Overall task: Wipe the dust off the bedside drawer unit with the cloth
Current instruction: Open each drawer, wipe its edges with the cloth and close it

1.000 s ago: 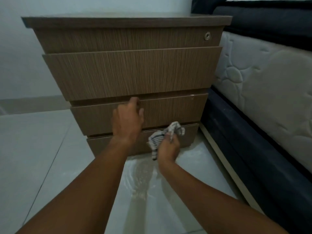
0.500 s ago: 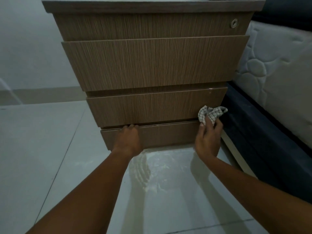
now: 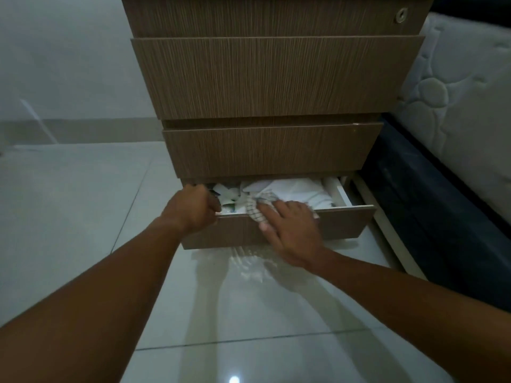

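Observation:
The brown wood-grain drawer unit (image 3: 271,78) stands in front of me. Its bottom drawer (image 3: 343,225) is pulled out, with white folded items inside. My left hand (image 3: 193,210) grips the top edge of that drawer front at its left end. My right hand (image 3: 290,230) presses the checked cloth (image 3: 255,210) down on the drawer's top edge near the middle, fingers spread over it. Part of the cloth is hidden under my palm.
A bed with a white quilted mattress (image 3: 453,106) and dark base (image 3: 431,205) stands close on the right. Glossy pale floor tiles (image 3: 69,205) spread to the left and toward me. A pale wall (image 3: 60,56) is behind on the left.
The bottom drawer has been pulled open by my left hand. My right hand moved the cloth from the right end of the middle drawer down to the bottom drawer's top edge.

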The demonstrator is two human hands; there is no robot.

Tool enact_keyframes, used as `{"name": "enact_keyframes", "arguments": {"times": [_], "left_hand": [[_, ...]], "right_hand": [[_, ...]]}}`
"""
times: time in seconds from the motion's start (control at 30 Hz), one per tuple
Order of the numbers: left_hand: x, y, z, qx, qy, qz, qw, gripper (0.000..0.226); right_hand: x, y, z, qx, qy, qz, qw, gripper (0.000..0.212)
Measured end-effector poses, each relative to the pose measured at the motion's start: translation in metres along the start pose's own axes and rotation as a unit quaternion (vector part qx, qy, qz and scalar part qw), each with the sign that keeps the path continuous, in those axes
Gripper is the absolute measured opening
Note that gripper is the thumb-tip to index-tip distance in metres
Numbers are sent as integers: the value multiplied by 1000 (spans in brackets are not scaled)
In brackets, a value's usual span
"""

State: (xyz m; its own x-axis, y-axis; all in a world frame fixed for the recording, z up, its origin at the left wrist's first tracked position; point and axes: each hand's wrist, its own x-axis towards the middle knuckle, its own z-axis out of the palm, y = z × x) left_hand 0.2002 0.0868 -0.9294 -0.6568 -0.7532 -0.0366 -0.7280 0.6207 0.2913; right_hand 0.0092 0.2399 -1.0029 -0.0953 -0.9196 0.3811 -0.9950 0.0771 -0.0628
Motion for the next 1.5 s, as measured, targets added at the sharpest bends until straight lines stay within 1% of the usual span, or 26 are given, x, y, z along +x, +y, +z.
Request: {"name": "enact_keyframes", "arguments": {"times": [0.07,0.1,0.2,0.27,0.37,0.47,0.53,0.6,0.73,0.8,0.83,0.87,0.9,0.93,0.97,1.0,1.03,1.07,1.17,1.27,1.3,1.33,1.37,1.4,1.47,1.5], "left_hand": [[-9,-9,-7,20,11,-27,999,19],[-13,-13,-8,32,18,-38,999,18],[-21,-21,-8,70,46,-61,995,16],[-22,-27,-8,77,57,-73,993,18],[-19,-29,-11,93,30,-53,994,20],[-17,-19,-14,104,16,-18,994,21],[-16,-2,-12,102,13,20,995,19],[-13,22,-9,83,6,58,995,18],[-3,67,5,39,-14,102,994,25],[3,85,11,36,-8,116,993,24],[6,94,14,39,-2,125,991,22],[8,100,18,49,8,132,990,21],[10,105,22,58,23,137,989,20],[11,108,25,61,36,137,988,19],[13,110,27,56,45,133,989,17],[14,110,28,47,48,129,989,16],[14,111,28,37,47,127,990,14],[15,111,27,30,43,126,991,14],[19,112,26,23,31,121,992,14],[21,112,28,21,51,104,993,15],[21,112,29,20,61,100,993,16],[22,111,29,18,67,95,993,18],[22,111,29,12,71,90,993,20],[24,109,29,2,72,86,994,22],[29,105,27,-25,66,72,995,25],[31,102,25,-38,60,64,995,26]], "right_hand": [[17,-39,10,3,21,-31,999,39],[25,-57,15,3,22,-49,999,39],[47,-90,22,-8,7,-104,994,47],[57,-90,22,-27,-9,-149,988,49],[62,-72,21,-58,-6,-217,974,47],[51,-38,22,-67,21,-223,972,44],[35,-9,21,-82,47,-197,976,40],[18,24,14,-97,49,-162,981,32],[-25,99,-15,-124,50,-69,989,36],[-49,133,-21,-128,69,20,989,33],[-60,145,-21,-102,81,83,988,32],[-71,153,-18,-42,106,156,981,32],[-79,154,-15,40,149,234,960,31],[-85,150,-8,125,197,310,922,30],[-90,140,-1,198,231,383,872,30],[-92,128,9,262,246,455,815,30],[-93,114,18,323,253,513,754,31],[-92,99,27,374,265,551,697,33],[-69,65,39,479,301,602,564,44],[-28,52,40,551,349,642,403,50],[-14,47,40,568,356,649,360,52],[-1,38,43,575,353,658,335,54],[10,26,47,576,336,666,334,55],[20,10,53,572,320,671,347,55],[34,-30,56,581,282,658,388,54],[38,-51,55,599,257,650,391,53]]}}
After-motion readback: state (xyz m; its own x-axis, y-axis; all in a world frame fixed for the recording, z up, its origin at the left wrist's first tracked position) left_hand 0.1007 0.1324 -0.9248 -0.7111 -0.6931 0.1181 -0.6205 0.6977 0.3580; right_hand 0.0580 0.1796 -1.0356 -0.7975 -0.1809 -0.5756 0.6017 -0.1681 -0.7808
